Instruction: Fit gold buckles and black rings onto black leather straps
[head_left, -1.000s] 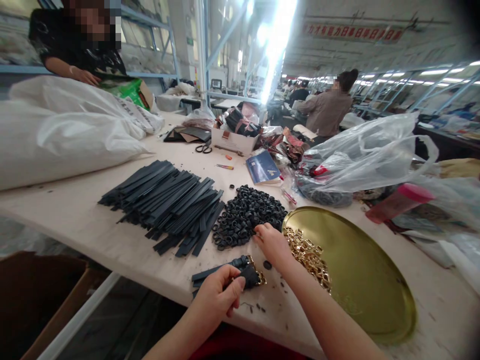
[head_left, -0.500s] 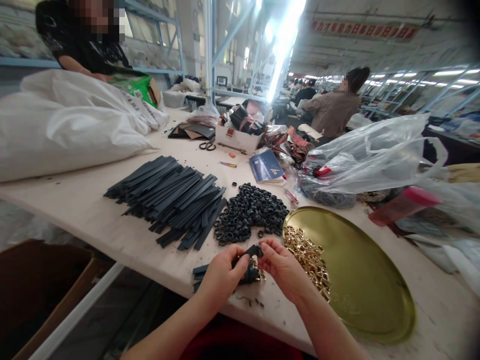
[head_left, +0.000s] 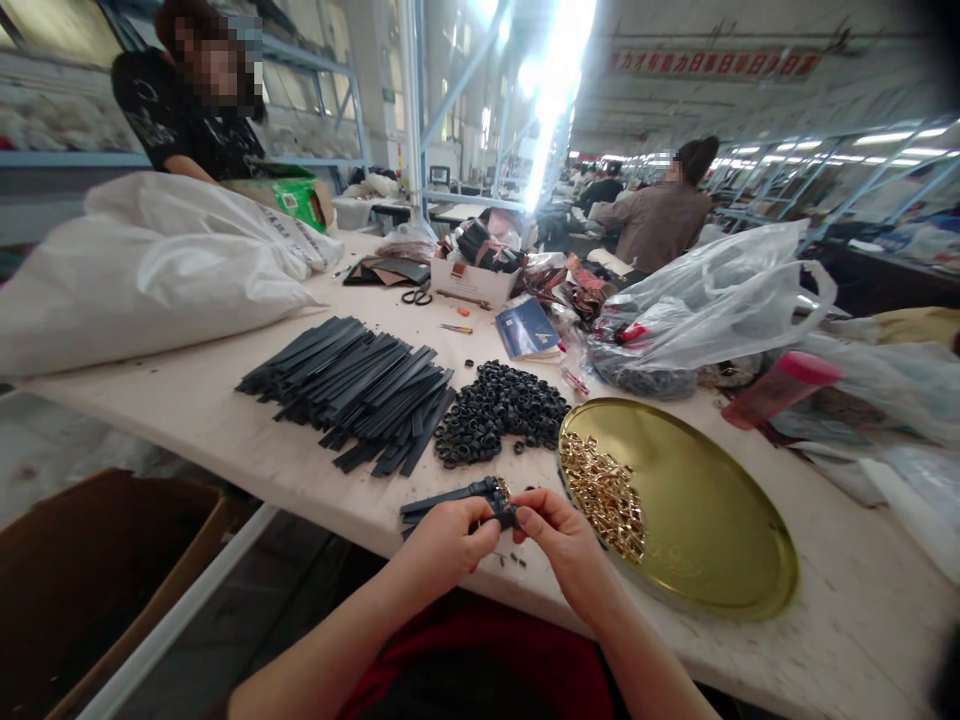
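Near the table's front edge, my left hand [head_left: 450,540] pinches a short stretch of dark strap [head_left: 508,517]. The fingertips of my right hand [head_left: 556,528] are closed on the strap's right end, partly covering it. Just behind my left hand lie several dark straps with gold buckles [head_left: 450,494]. Beyond my hands is a heap of small black loops [head_left: 499,412], with a pile of flat dark strips [head_left: 349,385] to its left. Loose gold buckles [head_left: 600,490] fill the left side of a round gold tray [head_left: 720,510], right of my right hand.
A white sack [head_left: 150,270] covers the table's far left. Scissors [head_left: 417,295], a blue booklet [head_left: 526,328] and a filled white box [head_left: 472,283] lie further back. A clear plastic bag [head_left: 705,310] and a pink-lidded bottle [head_left: 784,390] are right. One person [head_left: 187,100] stands across the table.
My hands have come lower and closer together around the strap. The buckled straps behind my left hand show more fully. The whole view has shifted slightly.
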